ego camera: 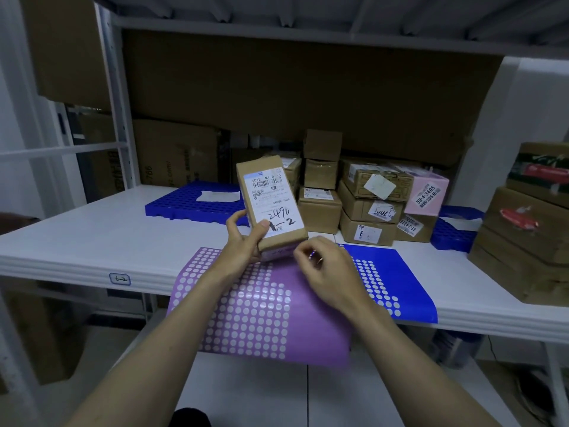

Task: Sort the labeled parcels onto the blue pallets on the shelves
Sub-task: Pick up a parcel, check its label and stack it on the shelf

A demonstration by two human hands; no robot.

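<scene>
Parcel [272, 208] gripped in left hand [243, 238], stacked boxes [366, 208] behind, blue pallet [191, 201] beyond

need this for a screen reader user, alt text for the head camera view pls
A person's left hand holds up a small cardboard parcel with a handwritten label; the right hand hovers beside it, above a white shelf with blue pallets and stacked parcels.
</scene>
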